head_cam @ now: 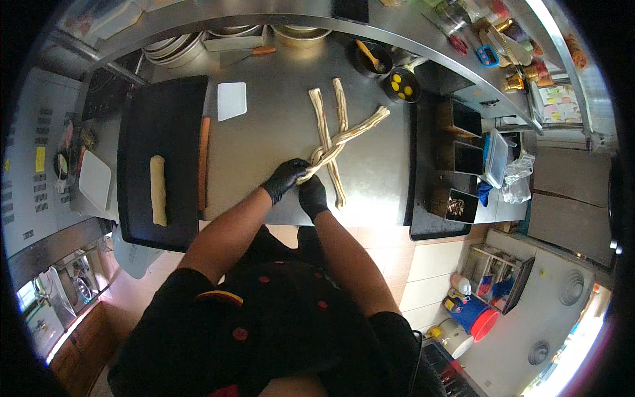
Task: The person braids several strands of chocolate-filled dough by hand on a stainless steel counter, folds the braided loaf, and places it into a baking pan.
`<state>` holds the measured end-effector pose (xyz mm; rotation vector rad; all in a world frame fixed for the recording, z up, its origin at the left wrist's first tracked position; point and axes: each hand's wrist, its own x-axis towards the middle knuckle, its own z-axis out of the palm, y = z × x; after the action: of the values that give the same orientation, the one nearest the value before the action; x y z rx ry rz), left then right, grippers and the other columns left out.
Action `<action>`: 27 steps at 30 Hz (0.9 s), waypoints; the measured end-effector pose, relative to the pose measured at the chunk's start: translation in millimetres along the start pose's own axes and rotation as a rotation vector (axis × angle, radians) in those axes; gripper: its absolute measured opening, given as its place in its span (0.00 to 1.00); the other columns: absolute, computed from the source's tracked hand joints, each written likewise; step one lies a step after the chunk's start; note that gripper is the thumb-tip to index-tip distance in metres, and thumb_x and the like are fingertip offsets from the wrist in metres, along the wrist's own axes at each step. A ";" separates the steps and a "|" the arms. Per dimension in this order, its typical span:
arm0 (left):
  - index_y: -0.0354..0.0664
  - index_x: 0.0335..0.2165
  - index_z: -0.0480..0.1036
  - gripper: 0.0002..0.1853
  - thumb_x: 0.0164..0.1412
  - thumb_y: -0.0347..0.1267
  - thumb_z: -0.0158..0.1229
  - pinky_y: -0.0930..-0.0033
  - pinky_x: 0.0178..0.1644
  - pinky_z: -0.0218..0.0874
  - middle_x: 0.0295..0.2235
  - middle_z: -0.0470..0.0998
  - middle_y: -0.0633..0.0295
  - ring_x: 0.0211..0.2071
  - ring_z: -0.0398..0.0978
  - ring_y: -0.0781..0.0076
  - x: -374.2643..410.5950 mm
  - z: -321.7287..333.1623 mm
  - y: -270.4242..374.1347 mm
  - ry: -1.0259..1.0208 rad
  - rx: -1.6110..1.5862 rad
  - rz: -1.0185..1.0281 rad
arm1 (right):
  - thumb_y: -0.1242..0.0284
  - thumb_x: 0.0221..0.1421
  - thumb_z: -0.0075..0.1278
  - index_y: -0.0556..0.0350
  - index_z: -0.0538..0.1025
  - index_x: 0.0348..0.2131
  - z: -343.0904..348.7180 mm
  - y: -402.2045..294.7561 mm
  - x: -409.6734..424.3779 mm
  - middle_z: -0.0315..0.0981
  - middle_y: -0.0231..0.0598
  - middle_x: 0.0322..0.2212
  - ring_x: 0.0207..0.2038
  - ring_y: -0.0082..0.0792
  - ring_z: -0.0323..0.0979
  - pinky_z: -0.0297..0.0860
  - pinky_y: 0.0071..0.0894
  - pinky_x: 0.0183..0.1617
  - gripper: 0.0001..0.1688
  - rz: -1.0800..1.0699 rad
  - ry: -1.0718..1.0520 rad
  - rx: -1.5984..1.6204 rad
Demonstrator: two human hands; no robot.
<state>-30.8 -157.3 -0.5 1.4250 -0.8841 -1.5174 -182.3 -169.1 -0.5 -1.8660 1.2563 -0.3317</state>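
Observation:
Strips of layered dough (331,153), with dark streaks of filling along them, cross over each other on a stainless steel worktop (258,149). Two loose ends point away from me, one slants to the far right, and one runs towards the near edge. My left hand (286,177), in a black glove, pinches the joined left end. Just right of it, my right hand (313,197), also black-gloved, has its fingers on the same end from the near side; its fingertips are partly hidden.
On the left, a black baking tray (136,198) bears a dough roll (158,191); a rolling pin (204,164) lies alongside. Behind are a white scraper (231,100) and a palette knife (263,50). Far right stand a pan of yolks (403,87), a brush bowl (359,64) and loaf tins (459,158).

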 end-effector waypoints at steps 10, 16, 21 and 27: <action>0.34 0.40 0.75 0.14 0.53 0.27 0.56 0.68 0.47 0.65 0.35 0.77 0.59 0.39 0.73 0.70 -18.6 35.8 -1.6 0.166 -0.161 -0.034 | 0.73 0.49 0.55 0.52 0.68 0.57 -119.9 78.4 -27.3 0.69 0.51 0.54 0.55 0.51 0.69 0.67 0.45 0.60 0.35 -0.035 -0.082 -0.183; 0.39 0.36 0.72 0.09 0.61 0.33 0.54 0.73 0.38 0.64 0.33 0.74 0.63 0.33 0.72 0.74 -10.8 43.9 -32.9 0.509 -0.281 0.108 | 0.78 0.44 0.54 0.48 0.79 0.41 -229.3 93.4 16.8 0.77 0.41 0.40 0.42 0.48 0.74 0.71 0.46 0.46 0.19 -0.258 0.082 -0.280; 0.43 0.31 0.69 0.04 0.61 0.31 0.53 0.66 0.29 0.62 0.27 0.70 0.69 0.28 0.70 0.73 -12.7 139.6 -4.6 0.370 -0.289 0.000 | 0.74 0.49 0.57 0.50 0.80 0.38 -215.5 129.7 20.5 0.79 0.42 0.35 0.38 0.45 0.76 0.72 0.41 0.43 0.13 -0.183 0.101 -0.268; 0.43 0.53 0.69 0.22 0.62 0.33 0.58 0.72 0.34 0.66 0.37 0.78 0.61 0.32 0.75 0.71 -1.8 198.5 7.3 0.239 -0.607 -0.273 | 0.72 0.55 0.57 0.59 0.79 0.38 -191.8 86.5 26.1 0.79 0.39 0.30 0.32 0.30 0.76 0.73 0.30 0.38 0.11 0.178 -0.227 0.500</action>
<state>-227.2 -169.6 26.7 1.2571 -0.0607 -1.5875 -343.9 -298.5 45.4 -1.3174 1.0574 -0.2950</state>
